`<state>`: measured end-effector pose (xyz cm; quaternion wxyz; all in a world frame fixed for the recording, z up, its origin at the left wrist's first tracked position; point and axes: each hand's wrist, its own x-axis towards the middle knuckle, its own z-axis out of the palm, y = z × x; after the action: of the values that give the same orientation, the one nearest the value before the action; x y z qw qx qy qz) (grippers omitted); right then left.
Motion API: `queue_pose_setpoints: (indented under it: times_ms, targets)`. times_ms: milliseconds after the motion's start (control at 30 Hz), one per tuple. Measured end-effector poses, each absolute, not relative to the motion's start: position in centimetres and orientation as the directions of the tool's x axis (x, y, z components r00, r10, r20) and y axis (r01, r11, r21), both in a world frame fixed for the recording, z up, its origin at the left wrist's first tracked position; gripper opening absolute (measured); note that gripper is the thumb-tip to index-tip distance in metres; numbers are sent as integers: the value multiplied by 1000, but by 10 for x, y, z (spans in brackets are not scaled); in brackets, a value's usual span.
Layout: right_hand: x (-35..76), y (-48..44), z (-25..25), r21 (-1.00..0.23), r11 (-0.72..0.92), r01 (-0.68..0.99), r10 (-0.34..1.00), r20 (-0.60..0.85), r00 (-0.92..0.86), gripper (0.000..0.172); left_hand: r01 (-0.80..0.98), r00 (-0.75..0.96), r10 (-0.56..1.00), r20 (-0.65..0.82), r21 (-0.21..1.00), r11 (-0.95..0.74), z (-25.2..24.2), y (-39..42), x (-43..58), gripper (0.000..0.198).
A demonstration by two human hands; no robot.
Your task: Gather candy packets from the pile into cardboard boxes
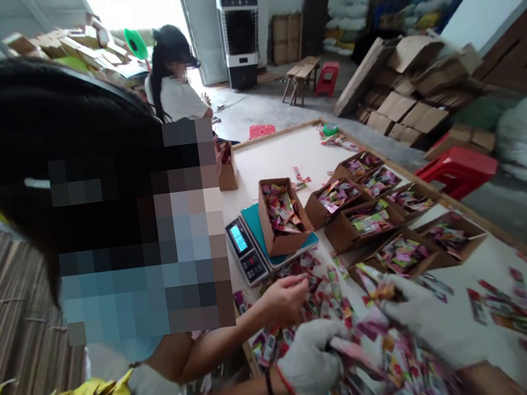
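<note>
My left hand (312,359), in a white glove, is closed on a bunch of small colourful packets (354,353) at the near edge of the white table (287,153). My right hand (419,316), also gloved, lies over the loose packet pile (400,373) with its fingers closed on a few packets (375,286). A co-worker's bare hand (286,297) pinches packets just left of mine. Behind it a cardboard box (281,218) filled with packets stands on a digital scale (249,250).
Several open cardboard boxes (356,212) of packets stand in rows at centre right. More loose packets (513,314) lie at the right edge. A co-worker's head fills the left. Another person (175,80) sits at the back. Red stools (456,167) and flat cartons (406,109) are on the floor.
</note>
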<state>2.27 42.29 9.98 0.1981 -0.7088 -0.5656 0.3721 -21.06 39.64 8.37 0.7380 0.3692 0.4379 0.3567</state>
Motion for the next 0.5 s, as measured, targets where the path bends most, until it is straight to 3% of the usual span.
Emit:
queue_pose_setpoints:
  times_ms: [67,167,267,333,433,500]
  targets:
    - [0,446,141,-715,-108,690,993,-114,37,12,-114,373,917,-139,974,194,98,381,-198,4]
    - [-48,493,180,-690,143,710,990,111,-91,8,-26,398,913,88,996,-84,101,372,-195,8]
    - [-100,547,192,-664,265,699,964,196,-178,10,185,472,881,26,974,-127,65,372,-196,17]
    - [-126,578,190,-632,270,726,962,141,-235,18,291,635,772,-12,930,-224,26,381,-193,22]
    - [-135,599,176,-639,240,731,946,-15,-324,40,293,790,612,-31,896,-334,-28,408,-181,12]
    - [-117,587,163,-694,215,688,955,3,-295,62,323,829,555,-70,870,-372,-52,424,-171,17]
